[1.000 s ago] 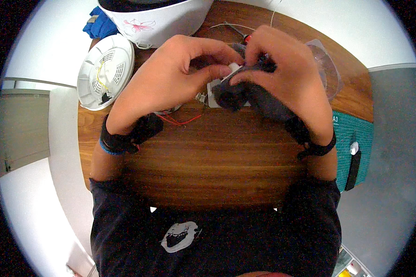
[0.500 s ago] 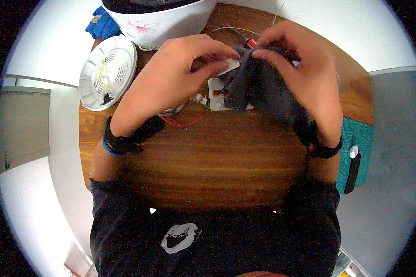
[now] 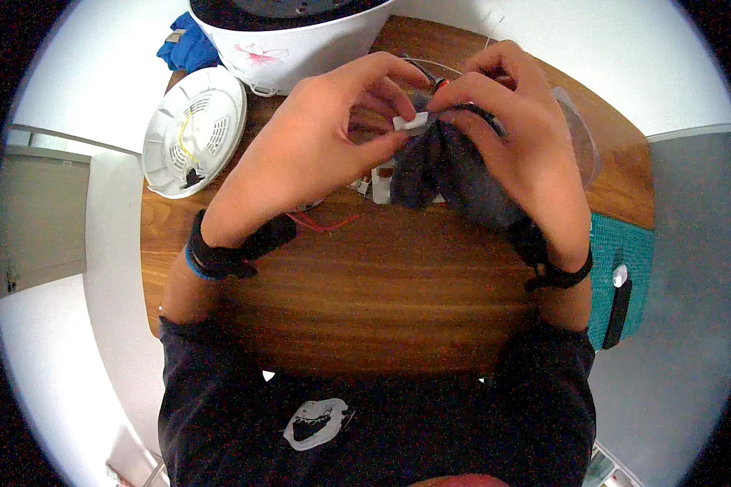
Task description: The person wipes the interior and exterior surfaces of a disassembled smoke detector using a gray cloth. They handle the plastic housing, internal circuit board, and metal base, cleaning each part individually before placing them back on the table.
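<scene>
My left hand is closed on a small white piece between thumb and fingertips. My right hand pinches a dark grey cloth right beside that piece, and the cloth hangs down toward the tabletop. Behind the cloth lies a white plastic part, mostly hidden, with small fittings next to it. Red wires come out from under my left hand onto the wood.
Wooden tabletop. A white round vented lid with a yellow wire lies at left, behind it a blue cloth and a large white flowered appliance. A teal mat with a black strip, and a clear plastic piece, are at right.
My right fingers have shifted along the grey cloth and now meet the left fingertips closely at the white piece. The cloth has spread lower over the white part behind it.
</scene>
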Demonstrator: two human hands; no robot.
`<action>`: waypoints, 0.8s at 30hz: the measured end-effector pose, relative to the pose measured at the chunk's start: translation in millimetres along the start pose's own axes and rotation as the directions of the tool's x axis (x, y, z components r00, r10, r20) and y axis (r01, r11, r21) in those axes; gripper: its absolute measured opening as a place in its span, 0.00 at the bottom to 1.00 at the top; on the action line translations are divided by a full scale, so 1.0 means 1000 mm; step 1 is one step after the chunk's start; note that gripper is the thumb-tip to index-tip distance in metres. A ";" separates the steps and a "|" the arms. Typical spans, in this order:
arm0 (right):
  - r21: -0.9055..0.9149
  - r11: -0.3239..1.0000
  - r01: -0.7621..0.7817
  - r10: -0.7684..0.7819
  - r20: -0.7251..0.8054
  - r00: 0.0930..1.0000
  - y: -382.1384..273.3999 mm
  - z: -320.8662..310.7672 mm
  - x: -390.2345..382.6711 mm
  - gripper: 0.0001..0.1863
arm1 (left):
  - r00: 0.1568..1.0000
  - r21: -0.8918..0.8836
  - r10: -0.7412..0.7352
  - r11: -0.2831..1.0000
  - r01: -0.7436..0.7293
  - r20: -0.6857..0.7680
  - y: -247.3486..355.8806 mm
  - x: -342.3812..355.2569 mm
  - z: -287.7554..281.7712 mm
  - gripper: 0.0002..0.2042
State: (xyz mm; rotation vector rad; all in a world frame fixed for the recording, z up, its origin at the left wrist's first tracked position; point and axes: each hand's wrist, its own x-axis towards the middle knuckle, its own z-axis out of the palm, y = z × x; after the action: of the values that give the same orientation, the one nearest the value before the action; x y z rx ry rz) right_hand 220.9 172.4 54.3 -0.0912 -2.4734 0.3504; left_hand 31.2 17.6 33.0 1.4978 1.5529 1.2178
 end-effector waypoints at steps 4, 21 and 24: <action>0.071 0.992 -0.109 0.100 0.114 0.988 -0.007 -0.002 -0.003 0.09 | 1.000 -0.025 -0.029 0.999 0.029 0.000 -0.001 0.000 0.002 0.27; 0.211 0.977 0.014 -0.043 0.133 0.990 0.001 0.020 -0.008 0.14 | 0.997 -0.016 -0.004 1.000 0.003 -0.075 -0.002 -0.001 0.005 0.30; 0.118 0.993 0.023 -0.037 0.118 0.992 0.000 0.021 -0.008 0.14 | 0.995 -0.055 -0.018 0.998 0.012 -0.099 -0.002 0.000 0.004 0.30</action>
State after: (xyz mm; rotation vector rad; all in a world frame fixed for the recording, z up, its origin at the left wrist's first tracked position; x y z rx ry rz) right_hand 214.6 166.7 33.8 0.0167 -2.5629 0.4993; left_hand 34.5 18.2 29.5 1.4075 1.5792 1.3333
